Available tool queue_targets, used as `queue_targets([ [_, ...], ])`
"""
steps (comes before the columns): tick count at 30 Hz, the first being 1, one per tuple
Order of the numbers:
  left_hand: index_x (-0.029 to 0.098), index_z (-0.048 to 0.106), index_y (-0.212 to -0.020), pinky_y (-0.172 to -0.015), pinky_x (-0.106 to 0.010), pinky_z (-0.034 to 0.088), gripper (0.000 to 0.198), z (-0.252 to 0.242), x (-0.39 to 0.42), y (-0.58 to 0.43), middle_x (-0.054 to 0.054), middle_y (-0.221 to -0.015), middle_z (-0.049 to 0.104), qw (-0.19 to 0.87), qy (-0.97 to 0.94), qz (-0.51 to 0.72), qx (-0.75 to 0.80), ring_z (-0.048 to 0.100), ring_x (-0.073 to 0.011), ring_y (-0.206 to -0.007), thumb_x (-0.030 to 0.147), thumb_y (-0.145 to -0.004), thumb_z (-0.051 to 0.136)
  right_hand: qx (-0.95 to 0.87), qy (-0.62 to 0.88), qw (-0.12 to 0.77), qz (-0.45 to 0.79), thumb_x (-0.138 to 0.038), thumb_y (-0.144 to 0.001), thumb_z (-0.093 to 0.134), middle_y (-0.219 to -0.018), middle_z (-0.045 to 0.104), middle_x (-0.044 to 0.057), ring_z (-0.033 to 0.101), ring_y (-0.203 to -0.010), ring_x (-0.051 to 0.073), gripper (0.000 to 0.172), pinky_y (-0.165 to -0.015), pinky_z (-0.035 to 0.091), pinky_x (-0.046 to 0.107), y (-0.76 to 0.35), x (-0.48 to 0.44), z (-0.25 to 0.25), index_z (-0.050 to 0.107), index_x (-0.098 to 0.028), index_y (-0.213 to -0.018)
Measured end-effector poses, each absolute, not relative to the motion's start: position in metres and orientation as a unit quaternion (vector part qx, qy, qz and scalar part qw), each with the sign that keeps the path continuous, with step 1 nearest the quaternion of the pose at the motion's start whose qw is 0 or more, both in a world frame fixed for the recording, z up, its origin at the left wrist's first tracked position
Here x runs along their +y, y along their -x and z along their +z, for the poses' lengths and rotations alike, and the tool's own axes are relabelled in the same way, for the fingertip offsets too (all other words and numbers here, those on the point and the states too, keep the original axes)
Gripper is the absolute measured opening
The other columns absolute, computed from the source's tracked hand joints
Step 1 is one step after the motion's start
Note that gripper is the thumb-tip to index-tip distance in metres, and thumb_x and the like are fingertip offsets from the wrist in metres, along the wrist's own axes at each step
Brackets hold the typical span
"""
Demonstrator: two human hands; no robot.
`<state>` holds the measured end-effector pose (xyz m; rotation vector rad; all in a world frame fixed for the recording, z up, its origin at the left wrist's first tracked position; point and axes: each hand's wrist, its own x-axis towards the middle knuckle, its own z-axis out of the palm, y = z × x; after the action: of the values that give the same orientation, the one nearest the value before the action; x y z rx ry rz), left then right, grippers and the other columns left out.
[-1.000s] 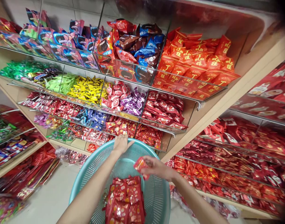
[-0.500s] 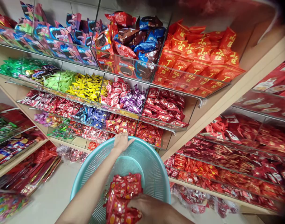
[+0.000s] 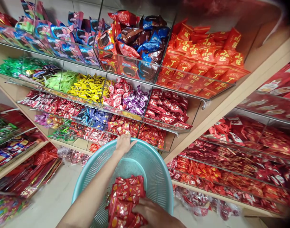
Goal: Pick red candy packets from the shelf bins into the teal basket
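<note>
- Landmark: teal mesh basket (image 3: 168,177), in front of the candy shelving.
- Red dotted candy packets (image 3: 121,207) sat inside the basket, near side, roughly two columns piled together. Mesh showed bare toward the far wall.
- Left hand (image 3: 123,145) was on the basket's far rim, fingers laid over the edge, thumb out to the right. Couldn't tell how tightly they closed, if at all.
- Right hand (image 3: 154,212) was down in the basket, on the right side of the pile. Fingertips were hidden, so couldn't tell whether they pinched a packet or just pressed.
- Done, my read: a fair batch was in the basket, mostly in order. Work looked partway, not finished, with a hand in the pile.
- Left: packets under the right hand looked less settled. Count not readable, bottom layers hidden.
- Similar red packets (image 3: 124,126) filled a low bin just beyond the basket's far rim; red packets (image 3: 152,136) also filled the bin beside it.
- Yellow-wrapped candies (image 3: 89,88) and purple-wrapped candies (image 3: 136,102) sat higher, beyond the basket; neither hand touched them.
</note>
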<state>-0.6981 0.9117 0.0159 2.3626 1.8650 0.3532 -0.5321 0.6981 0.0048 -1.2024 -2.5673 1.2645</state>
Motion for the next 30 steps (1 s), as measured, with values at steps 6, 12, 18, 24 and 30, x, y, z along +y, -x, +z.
queue_targets([
  [6,0.012,0.051,-0.103,-0.083,-0.038,0.030,0.066,0.016,0.912,0.698,-0.015,-0.105,0.056,0.043,-0.781,0.113,0.613,0.047,-0.0281,-0.098,0.065,-0.081,0.019,-0.804,0.417,0.040,0.422,-0.035,-0.072,0.064,-0.104,0.059,0.003,0.052,-0.097,0.019,0.027,-0.086,0.036,0.025,0.527,0.695,0.022,0.063,-0.026,-0.097],
  [12,0.012,0.051,-0.101,-0.081,-0.038,0.030,0.066,0.015,0.912,0.698,-0.015,-0.103,0.056,0.038,-0.781,0.119,0.612,0.047,-0.0278,-0.097,0.065,-0.081,0.019,-0.758,0.421,0.088,0.491,-0.031,-0.067,0.067,-0.069,0.061,0.001,0.053,-0.064,0.013,0.016,-0.061,0.038,0.023,0.529,0.702,0.021,0.070,-0.019,-0.078],
  [18,0.012,0.051,-0.103,-0.082,-0.038,0.029,0.067,0.014,0.912,0.698,-0.015,-0.103,0.056,0.044,-0.779,0.117,0.614,0.047,-0.0278,-0.099,0.066,-0.080,0.019,-0.567,0.420,0.138,0.695,-0.043,-0.060,0.071,-0.060,0.058,0.002,0.048,-0.053,0.010,0.031,-0.054,0.038,0.022,0.522,0.707,0.013,0.071,-0.015,-0.073],
  [24,0.012,0.051,-0.104,-0.084,-0.038,0.028,0.067,0.017,0.911,0.698,-0.015,-0.105,0.055,0.055,-0.778,0.111,0.616,0.046,-0.0276,-0.100,0.065,-0.081,0.017,-0.500,0.438,0.197,0.721,-0.046,-0.061,0.070,-0.059,0.057,-0.001,0.048,-0.052,0.008,0.034,-0.054,0.038,0.021,0.524,0.717,0.020,0.069,-0.016,-0.075],
  [30,0.012,0.051,-0.104,-0.083,-0.038,0.029,0.067,0.018,0.910,0.698,-0.016,-0.105,0.055,0.050,-0.778,0.111,0.616,0.046,-0.0279,-0.099,0.065,-0.081,0.016,-0.512,0.503,0.260,0.646,-0.043,-0.065,0.065,-0.051,0.050,-0.004,0.038,-0.042,0.005,0.029,-0.042,0.029,0.018,0.559,0.728,0.004,0.065,-0.014,-0.069],
])
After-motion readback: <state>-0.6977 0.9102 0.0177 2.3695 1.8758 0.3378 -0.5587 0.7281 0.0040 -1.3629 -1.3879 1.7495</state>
